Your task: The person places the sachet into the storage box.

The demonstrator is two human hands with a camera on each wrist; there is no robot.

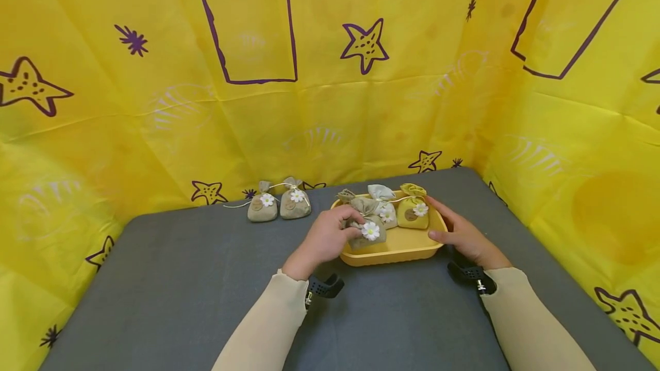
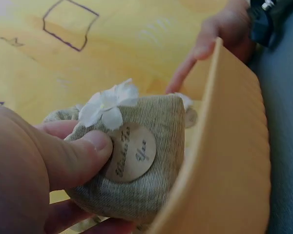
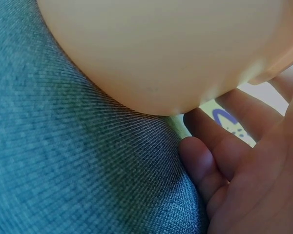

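My left hand (image 1: 327, 235) pinches a grey-beige cloth sachet (image 2: 158, 109) by its side, thumb on its round paper label. A white flower (image 1: 370, 231) decorates this sachet, which is held over the left part of a yellow plastic tray (image 1: 407, 252). The tray's right end is gripped by my right hand (image 1: 466, 239), thumb over the rim and fingers along the outside wall. Inside the tray stand a yellow sachet (image 1: 413, 216) at the right and a whitish one (image 1: 381, 192) beside it. Another greyish sachet (image 1: 346, 194) shows behind the held one, mostly hidden.
Two more beige sachets (image 1: 263, 209) (image 1: 295, 205) with white flowers sit on the grey cloth-covered table (image 1: 206, 291), left of the tray. Yellow fabric walls (image 1: 319, 119) with purple drawings rise at the back and sides. A black strap (image 1: 326, 286) circles each wrist.
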